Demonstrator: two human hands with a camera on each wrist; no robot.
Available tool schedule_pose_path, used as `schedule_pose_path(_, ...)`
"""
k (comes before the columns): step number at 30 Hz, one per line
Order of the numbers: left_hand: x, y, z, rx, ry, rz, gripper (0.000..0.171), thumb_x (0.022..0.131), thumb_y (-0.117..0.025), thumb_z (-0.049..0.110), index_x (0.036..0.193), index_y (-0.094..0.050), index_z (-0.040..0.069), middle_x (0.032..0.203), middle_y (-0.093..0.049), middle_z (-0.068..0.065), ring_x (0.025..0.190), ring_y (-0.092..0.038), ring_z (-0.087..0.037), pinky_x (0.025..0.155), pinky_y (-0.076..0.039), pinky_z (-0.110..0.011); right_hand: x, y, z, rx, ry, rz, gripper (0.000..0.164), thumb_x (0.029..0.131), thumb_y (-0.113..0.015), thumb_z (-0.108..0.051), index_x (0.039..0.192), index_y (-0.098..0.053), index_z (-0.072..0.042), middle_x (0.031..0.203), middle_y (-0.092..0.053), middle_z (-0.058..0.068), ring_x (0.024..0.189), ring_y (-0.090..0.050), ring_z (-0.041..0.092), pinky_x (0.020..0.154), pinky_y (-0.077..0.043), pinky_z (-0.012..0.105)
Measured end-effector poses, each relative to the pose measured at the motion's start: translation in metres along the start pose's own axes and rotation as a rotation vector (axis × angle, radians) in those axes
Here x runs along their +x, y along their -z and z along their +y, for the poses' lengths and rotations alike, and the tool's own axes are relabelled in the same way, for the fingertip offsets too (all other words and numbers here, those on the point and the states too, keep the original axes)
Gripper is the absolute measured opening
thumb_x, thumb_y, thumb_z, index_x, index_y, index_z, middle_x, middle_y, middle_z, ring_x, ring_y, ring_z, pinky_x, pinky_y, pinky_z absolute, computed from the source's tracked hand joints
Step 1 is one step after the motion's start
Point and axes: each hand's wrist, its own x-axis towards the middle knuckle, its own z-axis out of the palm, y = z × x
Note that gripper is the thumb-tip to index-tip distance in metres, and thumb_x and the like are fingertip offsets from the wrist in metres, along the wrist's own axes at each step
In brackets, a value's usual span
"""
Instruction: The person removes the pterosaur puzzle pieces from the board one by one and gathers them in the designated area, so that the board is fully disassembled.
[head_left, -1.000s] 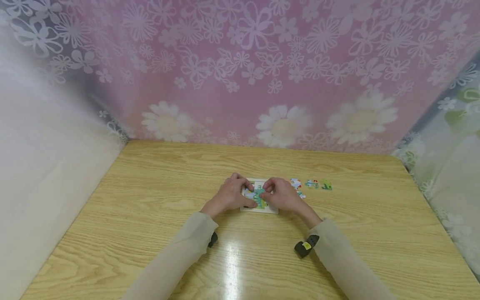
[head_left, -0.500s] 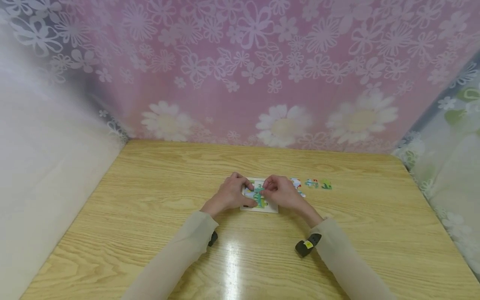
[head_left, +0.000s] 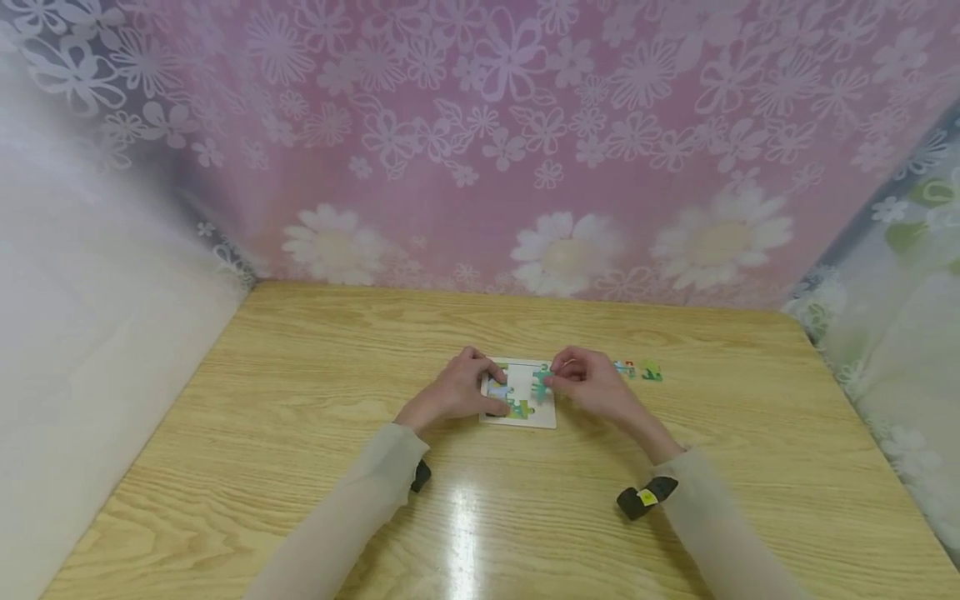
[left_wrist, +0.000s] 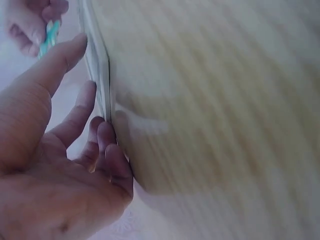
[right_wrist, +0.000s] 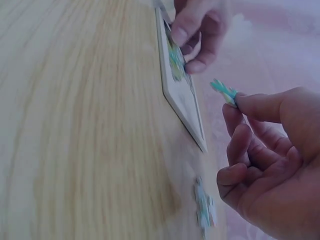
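A puzzle tray (head_left: 543, 419) with a pale rim lies flat on the table. Several fitted puzzle pieces (head_left: 520, 409) show along its left and near parts. My left hand (head_left: 453, 390) rests at the tray's left side, thumb and forefinger pressing the pieces; in the left wrist view its other fingers bend against the tray's edge (left_wrist: 103, 75). Over the tray's right part, my right hand (head_left: 597, 386) pinches a teal-and-green puzzle piece (right_wrist: 224, 91) between thumb and forefinger. That piece is held tilted, apart from the tray in the right wrist view.
Loose puzzle pieces (head_left: 651, 371) lie right of the tray, some hidden behind my right hand. One loose piece (right_wrist: 203, 207) is near the tray in the right wrist view. A floral curtain (head_left: 562, 250) borders the wooden table (head_left: 322, 350) at the back.
My right hand has moved right and lifted the teal puzzle piece off the middle of the tray, baring white tray floor there. The left hand has hardly moved.
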Motion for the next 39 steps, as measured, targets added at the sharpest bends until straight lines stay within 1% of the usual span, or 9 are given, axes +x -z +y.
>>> schedule_pose_path(5, -0.003, 0.004, -0.006, -0.043, -0.018, -0.047, 0.038, 0.086, -0.083, 0.028, 0.120, -0.071, 0.017, 0.129, -0.048, -0.006, 0.113, -0.047, -0.024, 0.102, -0.042, -0.044, -0.009, 0.012, 0.008, 0.013, -0.006, 0.002, 0.023, 0.097, -0.071, -0.026, 0.107, -0.061, -0.008, 0.096, -0.073, 0.013, 0.081, -0.064, 0.026, 0.068, -0.050, 0.032)
schedule_pose_path(8, -0.006, 0.005, -0.007, -0.062, -0.023, -0.056, 0.038, 0.087, -0.082, 0.026, 0.123, -0.071, 0.017, 0.130, -0.048, -0.006, 0.114, -0.048, -0.023, 0.104, -0.042, -0.045, -0.015, 0.019, 0.014, 0.027, 0.001, 0.004, 0.023, 0.097, -0.071, -0.023, 0.108, -0.061, -0.006, 0.095, -0.073, 0.014, 0.079, -0.064, 0.025, 0.067, -0.050, 0.031)
schedule_pose_path(11, -0.009, 0.006, -0.008, -0.098, -0.036, -0.045, 0.039, 0.088, -0.081, 0.024, 0.124, -0.071, 0.017, 0.131, -0.048, -0.006, 0.113, -0.048, -0.024, 0.101, -0.042, -0.045, -0.021, 0.025, 0.020, 0.040, 0.004, 0.002, 0.023, 0.098, -0.070, -0.021, 0.109, -0.060, -0.003, 0.094, -0.073, 0.015, 0.079, -0.065, 0.024, 0.068, -0.051, 0.031)
schedule_pose_path(14, -0.011, 0.006, -0.008, -0.123, -0.043, -0.024, 0.038, 0.088, -0.081, 0.023, 0.124, -0.071, 0.018, 0.129, -0.049, -0.008, 0.111, -0.047, -0.024, 0.096, -0.041, -0.043, -0.028, 0.032, 0.025, 0.030, -0.002, 0.005, 0.026, 0.098, -0.071, -0.024, 0.110, -0.060, -0.003, 0.095, -0.073, 0.014, 0.081, -0.066, 0.022, 0.069, -0.052, 0.031)
schedule_pose_path(17, -0.013, 0.007, -0.010, -0.107, -0.037, -0.015, 0.037, 0.088, -0.081, 0.024, 0.123, -0.071, 0.019, 0.128, -0.050, -0.008, 0.110, -0.048, -0.023, 0.095, -0.041, -0.042, -0.034, 0.040, 0.030, 0.007, -0.012, 0.015, 0.029, 0.098, -0.071, -0.027, 0.111, -0.060, -0.004, 0.097, -0.073, 0.013, 0.083, -0.066, 0.021, 0.069, -0.052, 0.031)
schedule_pose_path(23, -0.015, 0.010, -0.010, -0.082, -0.028, -0.054, 0.037, 0.088, -0.081, 0.023, 0.123, -0.070, 0.020, 0.133, -0.047, -0.009, 0.113, -0.047, -0.024, 0.098, -0.042, -0.045, -0.044, 0.055, 0.040, -0.034, -0.028, 0.057, 0.028, 0.097, -0.072, -0.026, 0.110, -0.061, -0.004, 0.096, -0.074, 0.014, 0.080, -0.067, 0.018, 0.067, -0.052, 0.028)
schedule_pose_path(28, -0.015, 0.010, -0.009, -0.069, -0.013, -0.062, 0.036, 0.088, -0.082, 0.024, 0.122, -0.070, 0.021, 0.134, -0.044, -0.010, 0.113, -0.045, -0.025, 0.100, -0.041, -0.046, -0.047, 0.064, 0.051, -0.110, -0.022, 0.076, 0.025, 0.097, -0.072, -0.025, 0.108, -0.063, -0.005, 0.096, -0.074, 0.011, 0.083, -0.067, 0.012, 0.070, -0.051, 0.026)
schedule_pose_path(33, -0.013, 0.010, -0.012, -0.063, 0.000, -0.067, 0.037, 0.088, -0.083, 0.027, 0.122, -0.070, 0.024, 0.132, -0.044, -0.009, 0.112, -0.044, -0.024, 0.100, -0.040, -0.046, -0.048, 0.072, 0.061, -0.201, -0.026, 0.079, 0.026, 0.097, -0.072, -0.030, 0.108, -0.065, -0.007, 0.100, -0.075, 0.009, 0.089, -0.067, 0.014, 0.075, -0.050, 0.027)
schedule_pose_path(39, -0.010, 0.010, -0.016, -0.080, -0.015, -0.081, 0.037, 0.088, -0.083, 0.028, 0.122, -0.070, 0.025, 0.131, -0.045, -0.009, 0.110, -0.045, -0.024, 0.099, -0.040, -0.046, -0.048, 0.079, 0.064, -0.213, -0.047, 0.072, 0.028, 0.098, -0.071, -0.032, 0.109, -0.064, -0.007, 0.101, -0.074, 0.008, 0.091, -0.067, 0.015, 0.077, -0.050, 0.028)
